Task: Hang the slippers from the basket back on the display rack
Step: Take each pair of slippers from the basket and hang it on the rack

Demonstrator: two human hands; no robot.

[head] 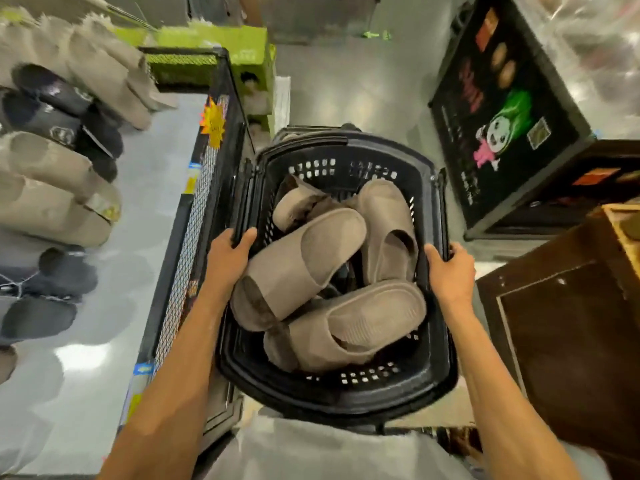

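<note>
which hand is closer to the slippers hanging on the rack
Left. The left hand grips the basket rim nearest the hanging slippers; the right hand grips the opposite rim.

A black wire-mesh bin (194, 220) stands on a glossy grey floor (346, 81) that mirrors pale overhead light. Lime-green cartons (249, 53) sit behind the bin. Well to its right are a black signboard (498, 133) with a cartoon figure and a dark brown wooden cabinet (571, 341).

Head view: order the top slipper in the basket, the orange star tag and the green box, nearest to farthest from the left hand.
1. Top slipper, in the basket, beside the left hand.
2. Orange star tag, on the wire bin ahead.
3. Green box, farthest ahead.
</note>
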